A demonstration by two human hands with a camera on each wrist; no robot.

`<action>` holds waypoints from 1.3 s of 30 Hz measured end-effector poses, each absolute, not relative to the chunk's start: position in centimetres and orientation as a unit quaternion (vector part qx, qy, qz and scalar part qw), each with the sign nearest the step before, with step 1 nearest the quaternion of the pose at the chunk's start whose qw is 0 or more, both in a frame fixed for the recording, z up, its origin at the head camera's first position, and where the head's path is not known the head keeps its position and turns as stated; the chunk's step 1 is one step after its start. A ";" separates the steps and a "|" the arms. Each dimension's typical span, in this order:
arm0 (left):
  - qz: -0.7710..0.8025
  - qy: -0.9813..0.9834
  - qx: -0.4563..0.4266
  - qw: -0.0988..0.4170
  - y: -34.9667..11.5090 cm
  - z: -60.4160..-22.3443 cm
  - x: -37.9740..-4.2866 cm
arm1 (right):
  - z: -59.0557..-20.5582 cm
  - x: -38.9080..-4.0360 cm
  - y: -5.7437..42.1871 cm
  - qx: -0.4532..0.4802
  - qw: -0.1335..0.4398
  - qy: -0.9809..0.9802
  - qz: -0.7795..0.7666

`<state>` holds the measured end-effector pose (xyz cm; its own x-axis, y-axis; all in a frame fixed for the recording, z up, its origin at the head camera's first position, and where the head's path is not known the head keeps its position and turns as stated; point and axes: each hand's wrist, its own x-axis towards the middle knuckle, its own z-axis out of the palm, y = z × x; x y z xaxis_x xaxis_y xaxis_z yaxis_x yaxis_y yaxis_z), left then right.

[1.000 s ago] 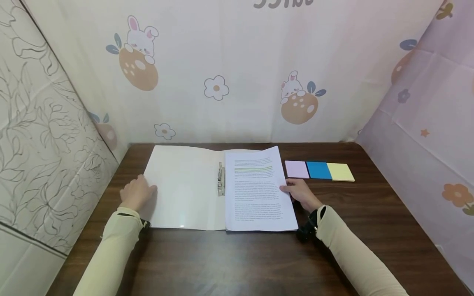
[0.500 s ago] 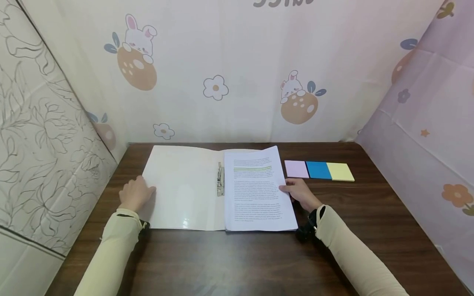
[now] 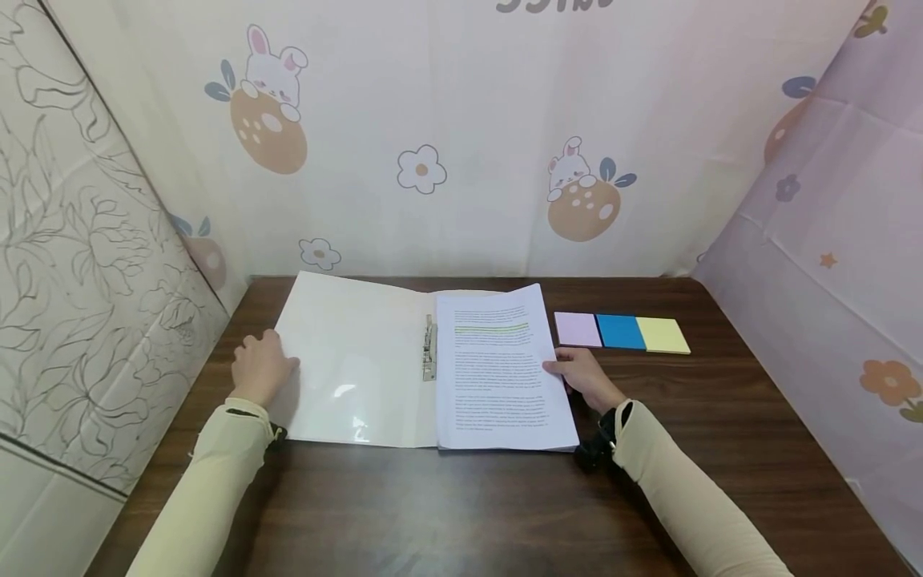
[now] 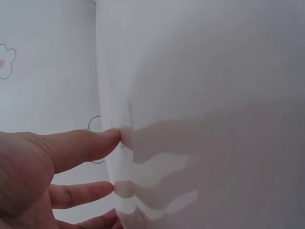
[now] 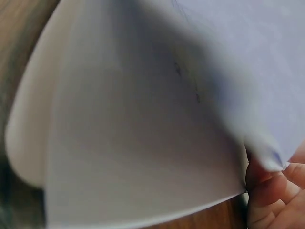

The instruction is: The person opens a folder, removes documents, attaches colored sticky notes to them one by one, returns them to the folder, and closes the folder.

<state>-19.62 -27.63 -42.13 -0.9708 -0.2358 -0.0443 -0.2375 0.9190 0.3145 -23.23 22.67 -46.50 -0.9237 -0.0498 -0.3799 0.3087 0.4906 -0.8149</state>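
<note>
An open white file folder (image 3: 353, 361) lies on the table, its glossy left cover tilted slightly up at the outer edge. My left hand (image 3: 259, 369) touches that edge; in the left wrist view the thumb and straight fingertips (image 4: 107, 140) meet it. A stack of printed paper (image 3: 497, 369), with green highlighted lines on the top sheet, lies over the folder's right side. My right hand (image 3: 586, 375) pinches the stack's right edge, thumb on top. In the right wrist view its curled fingers (image 5: 267, 191) hold a paper edge, partly blurred.
A metal clip (image 3: 429, 349) sits at the folder's spine, left of the paper. Right of the stack, purple (image 3: 578, 330), blue (image 3: 621, 332) and yellow sticky-note pads (image 3: 663, 335) lie in a row on the brown table (image 3: 433, 513). Patterned curtains border the table.
My left hand has risen a little with the left cover, whose outer edge now tilts up; the shine on it has shifted. My right hand and the paper stay put.
</note>
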 end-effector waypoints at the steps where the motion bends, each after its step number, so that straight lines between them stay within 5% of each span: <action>1: 0.167 0.978 -0.121 -0.006 -27.6 -41.9 -19.6 | -46.5 -23.2 22.7 0.078 0.179 0.844 -0.499; 25: 0.131 0.966 -0.124 -0.185 -30.1 -36.5 -19.2 | -46.9 -23.3 22.8 0.076 0.175 0.843 -0.503; 39: 0.116 0.957 -0.116 -0.240 -32.7 -33.6 -19.1 | -46.8 -23.6 23.1 0.070 0.178 0.841 -0.506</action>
<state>-19.09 -32.71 -33.55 -0.8578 -0.2768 0.4331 -0.1653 0.9464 0.2774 -23.65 23.12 -46.76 -0.9270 -0.0618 -0.3699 0.2979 0.4778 -0.8264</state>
